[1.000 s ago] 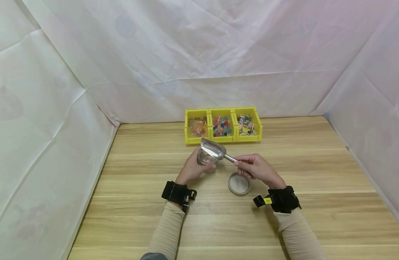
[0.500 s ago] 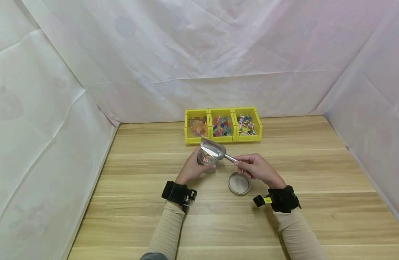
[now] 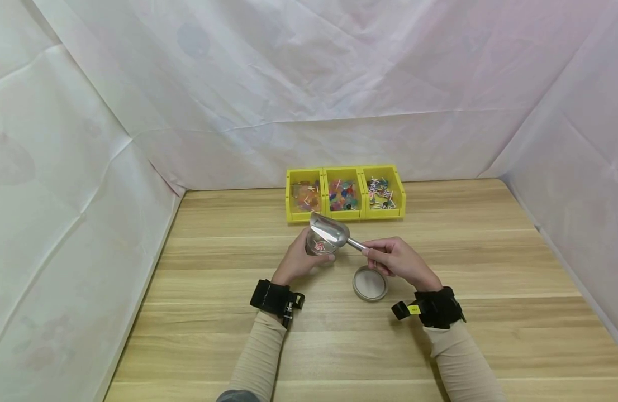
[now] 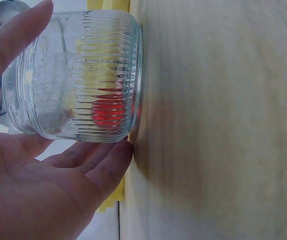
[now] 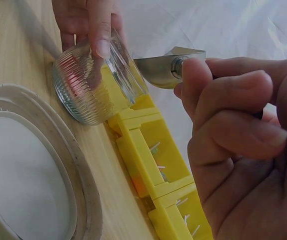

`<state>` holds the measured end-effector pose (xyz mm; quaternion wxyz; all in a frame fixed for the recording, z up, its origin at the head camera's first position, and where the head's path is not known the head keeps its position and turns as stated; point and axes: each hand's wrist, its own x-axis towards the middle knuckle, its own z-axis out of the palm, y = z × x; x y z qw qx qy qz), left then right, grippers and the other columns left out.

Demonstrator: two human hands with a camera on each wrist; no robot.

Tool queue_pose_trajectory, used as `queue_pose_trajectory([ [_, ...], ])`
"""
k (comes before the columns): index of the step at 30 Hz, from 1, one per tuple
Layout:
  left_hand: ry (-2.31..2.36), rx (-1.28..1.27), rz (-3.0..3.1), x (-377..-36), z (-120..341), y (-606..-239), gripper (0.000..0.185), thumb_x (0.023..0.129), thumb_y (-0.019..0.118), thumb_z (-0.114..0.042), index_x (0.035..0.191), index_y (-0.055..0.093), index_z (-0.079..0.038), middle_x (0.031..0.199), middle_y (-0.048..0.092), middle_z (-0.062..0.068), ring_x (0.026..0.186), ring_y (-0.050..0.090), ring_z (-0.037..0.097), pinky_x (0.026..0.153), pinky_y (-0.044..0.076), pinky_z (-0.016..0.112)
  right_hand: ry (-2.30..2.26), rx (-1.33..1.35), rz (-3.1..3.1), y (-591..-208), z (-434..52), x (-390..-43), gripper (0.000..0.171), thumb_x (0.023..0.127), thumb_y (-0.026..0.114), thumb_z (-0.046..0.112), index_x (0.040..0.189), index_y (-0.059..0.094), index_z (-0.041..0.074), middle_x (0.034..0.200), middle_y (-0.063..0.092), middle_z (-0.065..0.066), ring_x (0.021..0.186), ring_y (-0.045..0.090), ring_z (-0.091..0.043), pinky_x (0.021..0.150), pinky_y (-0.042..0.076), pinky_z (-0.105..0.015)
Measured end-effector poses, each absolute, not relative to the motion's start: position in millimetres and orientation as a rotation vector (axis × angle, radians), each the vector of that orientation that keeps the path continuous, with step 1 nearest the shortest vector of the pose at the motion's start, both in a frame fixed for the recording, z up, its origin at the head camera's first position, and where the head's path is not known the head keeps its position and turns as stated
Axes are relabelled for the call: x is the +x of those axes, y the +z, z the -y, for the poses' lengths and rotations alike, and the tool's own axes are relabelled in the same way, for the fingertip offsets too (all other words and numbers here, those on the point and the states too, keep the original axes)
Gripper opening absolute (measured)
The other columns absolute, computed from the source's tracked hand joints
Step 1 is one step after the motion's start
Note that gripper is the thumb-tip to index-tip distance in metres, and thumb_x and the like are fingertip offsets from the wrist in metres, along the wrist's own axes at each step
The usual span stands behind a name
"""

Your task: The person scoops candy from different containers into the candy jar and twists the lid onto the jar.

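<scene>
My left hand [image 3: 295, 261] grips a ribbed clear glass jar [image 4: 93, 75] standing on the table, thumb on one side and fingers on the other. Inside, at the bottom, lies a small red-and-white piece [image 4: 108, 111]. Over the jar's mouth is a metal scoop [image 3: 331, 230], its open end pointing left and covering part of the jar in the head view. My right hand [image 3: 402, 262] pinches the scoop's thin handle between thumb and fingers. Just below the right hand, a round lid [image 3: 370, 285] with a pale inside rests on the wood.
Behind the hands, three joined yellow bins [image 3: 345, 215] hold small colourful pieces, many with white sticks. They stand near a white cloth wall [image 3: 309, 145]. The wooden table [image 3: 213, 240] extends to both sides, bounded by cloth on the left and right.
Red-and-white colour shows in the jar in the two later head frames, where a second ago it looked mostly clear. Hands, scoop and lid have kept their places.
</scene>
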<state>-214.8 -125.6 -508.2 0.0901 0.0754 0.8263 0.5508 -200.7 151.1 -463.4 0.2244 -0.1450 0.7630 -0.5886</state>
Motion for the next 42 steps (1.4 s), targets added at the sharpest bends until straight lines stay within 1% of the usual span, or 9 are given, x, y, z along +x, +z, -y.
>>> queue_pose_trajectory([
  [12, 1.629, 0.236, -2.457, -214.6, 126.1, -507.8, 0.093, 0.072, 0.089, -0.035, 0.15, 0.038, -0.028, 0.146, 0.051, 0.004, 0.137, 0.044, 0.027, 0.116, 0.03, 0.052, -1.647, -0.397, -2.089, -460.6, -146.0, -197.6, 0.035, 0.101, 0.058, 0.025, 0.12, 0.065, -0.004, 0.074, 0.062, -0.007, 0.051, 0.045, -0.008, 0.043, 0.034, -0.02],
  [16, 1.626, 0.247, -2.457, -214.8, 126.2, -506.9, 0.096, 0.071, 0.09, -0.034, 0.151, 0.036, -0.028, 0.147, 0.05, 0.005, 0.138, 0.043, 0.028, 0.117, 0.028, 0.054, -1.661, -0.409, -2.069, -462.5, -144.9, -197.9, 0.036, 0.102, 0.057, 0.025, 0.12, 0.064, -0.006, 0.075, 0.062, -0.008, 0.052, 0.047, -0.009, 0.042, 0.037, -0.021],
  [20, 1.627, 0.245, -2.453, -214.4, 127.0, -505.8, 0.096, 0.071, 0.09, -0.033, 0.151, 0.036, -0.029, 0.146, 0.051, 0.004, 0.138, 0.043, 0.028, 0.116, 0.029, 0.054, -1.662, -0.422, -2.069, -466.0, -144.7, -199.5, 0.039, 0.102, 0.056, 0.025, 0.12, 0.062, -0.009, 0.076, 0.061, -0.008, 0.053, 0.047, -0.008, 0.042, 0.038, -0.024],
  [26, 1.67, 0.239, -2.413, -214.3, 129.8, -504.1, 0.093, 0.071, 0.09, -0.032, 0.149, 0.039, -0.029, 0.145, 0.051, 0.004, 0.136, 0.044, 0.029, 0.114, 0.032, 0.055, -1.688, -0.4, -2.058, -466.2, -143.7, -199.4, 0.04, 0.102, 0.057, 0.026, 0.12, 0.062, -0.009, 0.077, 0.062, -0.008, 0.053, 0.047, -0.008, 0.042, 0.037, -0.026],
  [29, 1.658, 0.227, -2.419, -214.4, 132.1, -501.9, 0.092, 0.071, 0.089, -0.035, 0.148, 0.039, -0.032, 0.148, 0.049, 0.006, 0.136, 0.044, 0.032, 0.111, 0.035, 0.057, -1.704, -0.393, -2.061, -468.0, -144.2, -200.3, 0.04, 0.102, 0.057, 0.025, 0.121, 0.062, -0.009, 0.078, 0.063, -0.01, 0.053, 0.048, -0.008, 0.042, 0.038, -0.027],
  [32, 1.609, 0.201, -2.454, -213.6, 135.0, -498.3, 0.093, 0.072, 0.088, -0.04, 0.15, 0.038, -0.033, 0.152, 0.044, 0.009, 0.138, 0.042, 0.035, 0.11, 0.037, 0.059, -1.716, -0.381, -2.066, -469.0, -145.1, -200.5, 0.04, 0.102, 0.056, 0.025, 0.12, 0.061, -0.01, 0.081, 0.063, -0.017, 0.054, 0.049, -0.008, 0.042, 0.04, -0.027],
  [36, 1.571, 0.149, -2.504, -211.5, 140.5, -492.0, 0.089, 0.076, 0.085, -0.041, 0.151, 0.038, -0.027, 0.155, 0.039, 0.013, 0.142, 0.037, 0.035, 0.111, 0.036, 0.057, -1.73, -0.36, -2.08, -468.6, -146.2, -199.9, 0.04, 0.102, 0.056, 0.026, 0.119, 0.062, -0.01, 0.086, 0.06, -0.027, 0.054, 0.05, -0.009, 0.043, 0.041, -0.028],
  [39, 1.604, 0.133, -2.527, -210.7, 144.2, -487.4, 0.085, 0.081, 0.082, -0.036, 0.152, 0.038, -0.019, 0.155, 0.039, 0.012, 0.142, 0.037, 0.033, 0.113, 0.035, 0.054, -1.748, -0.342, -2.094, -468.4, -146.2, -199.7, 0.04, 0.102, 0.057, 0.026, 0.122, 0.062, -0.009, 0.087, 0.06, -0.031, 0.055, 0.051, -0.009, 0.043, 0.041, -0.028],
  [42, 1.64, 0.16, -2.553, -209.8, 146.2, -483.3, 0.082, 0.084, 0.079, -0.036, 0.151, 0.039, -0.013, 0.154, 0.041, 0.01, 0.141, 0.038, 0.031, 0.114, 0.036, 0.05, -1.776, -0.323, -2.097, -468.8, -145.7, -199.5, 0.04, 0.102, 0.058, 0.026, 0.123, 0.061, -0.009, 0.087, 0.06, -0.031, 0.055, 0.052, -0.009, 0.043, 0.042, -0.028],
])
